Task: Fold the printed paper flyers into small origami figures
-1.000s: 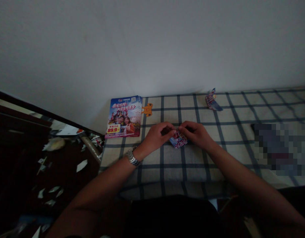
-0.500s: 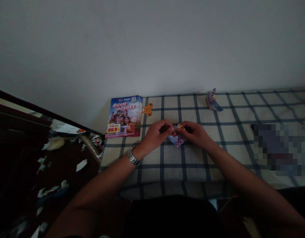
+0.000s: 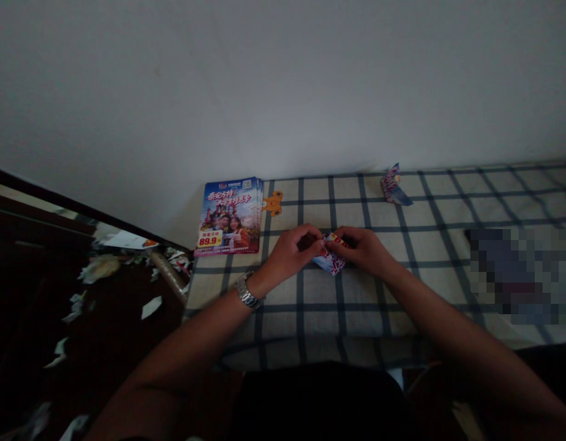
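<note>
head view looks down on a checked cloth [image 3: 430, 251] spread over a low surface, with a white wall [image 3: 283, 79] rising behind it. the left hand [image 3: 292, 251] and right hand [image 3: 360, 250] are together near the middle of the cloth, their fingers closed from either side on a small folded paper [image 3: 329, 258] printed in red, white and blue. its lower corner sticks out below the hands, and i cannot tell whether it touches the cloth. a metal wristwatch [image 3: 246, 291] sits on the left wrist. left of the hands, a stack of glossy leaflets [image 3: 228, 215] lies on the cloth against the wall, its top cover showing people and a yellow price tag reading 89.9. an orange cut-out [image 3: 272, 203] lies just beside the stack. farther right, near the wall, a second folded paper [image 3: 392, 187] stands tilted on the cloth. a blurred patch [image 3: 517, 275] hides whatever lies at the right. beyond the cloth's left edge, scraps of white paper [image 3: 150, 307] are scattered over a dark floor [image 3: 117, 361].
</note>
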`<state>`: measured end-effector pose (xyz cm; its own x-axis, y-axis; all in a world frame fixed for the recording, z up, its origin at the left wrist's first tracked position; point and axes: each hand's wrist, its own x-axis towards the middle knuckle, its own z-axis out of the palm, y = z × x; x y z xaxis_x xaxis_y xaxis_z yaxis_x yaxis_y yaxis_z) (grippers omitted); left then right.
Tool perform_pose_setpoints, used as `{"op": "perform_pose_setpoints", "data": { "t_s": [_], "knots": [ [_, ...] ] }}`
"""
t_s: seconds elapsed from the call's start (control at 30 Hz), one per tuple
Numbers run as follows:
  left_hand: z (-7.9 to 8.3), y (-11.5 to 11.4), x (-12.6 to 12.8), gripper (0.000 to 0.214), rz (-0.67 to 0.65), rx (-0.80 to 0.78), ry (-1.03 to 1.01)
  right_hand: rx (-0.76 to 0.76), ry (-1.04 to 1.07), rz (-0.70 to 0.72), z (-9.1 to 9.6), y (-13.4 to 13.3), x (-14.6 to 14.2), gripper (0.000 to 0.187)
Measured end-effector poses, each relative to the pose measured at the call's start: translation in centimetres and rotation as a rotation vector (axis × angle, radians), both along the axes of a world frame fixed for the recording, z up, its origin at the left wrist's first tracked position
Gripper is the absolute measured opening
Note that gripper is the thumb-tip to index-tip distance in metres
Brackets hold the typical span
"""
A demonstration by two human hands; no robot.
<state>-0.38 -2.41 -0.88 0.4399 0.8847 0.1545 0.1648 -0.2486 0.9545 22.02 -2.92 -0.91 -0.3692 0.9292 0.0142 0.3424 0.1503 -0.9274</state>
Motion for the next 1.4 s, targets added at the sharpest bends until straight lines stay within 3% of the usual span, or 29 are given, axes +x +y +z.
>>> {"op": "perform_pose_setpoints", "data": {
  "t_s": [0.33,0.5,0.7,0.83,0.93,1.4],
  "knots": [
    [-0.1,0.2,0.0,0.024,0.026,0.03,0.04,0.049,-0.096,0.056,-0.5,0.0,0.0,0.036],
    [-0.3,0.3,-0.2,0.025,0.07,-0.004,-0.02,0.009,-0.012,0.043,0.0,-0.1,0.0,0.037],
    [-0.3,0.6,-0.4,0.023,0.171,0.079,-0.063,-0.048,0.078,-0.048,0.6,-0.1,-0.2,0.037],
    [-0.1,0.6,-0.3,0.022,0.22,0.102,-0.103,-0.108,0.232,-0.109,0.3,0.0,-0.4,0.052],
    [0.0,0.6,-0.3,0.025,0.241,0.103,-0.085,-0.111,0.199,-0.101,0.2,0.0,-0.4,0.049],
    [-0.4,0.6,-0.1,0.032,0.124,0.001,-0.095,0.021,0.06,-0.114,-0.4,0.0,0.1,0.035]
  ]
}}
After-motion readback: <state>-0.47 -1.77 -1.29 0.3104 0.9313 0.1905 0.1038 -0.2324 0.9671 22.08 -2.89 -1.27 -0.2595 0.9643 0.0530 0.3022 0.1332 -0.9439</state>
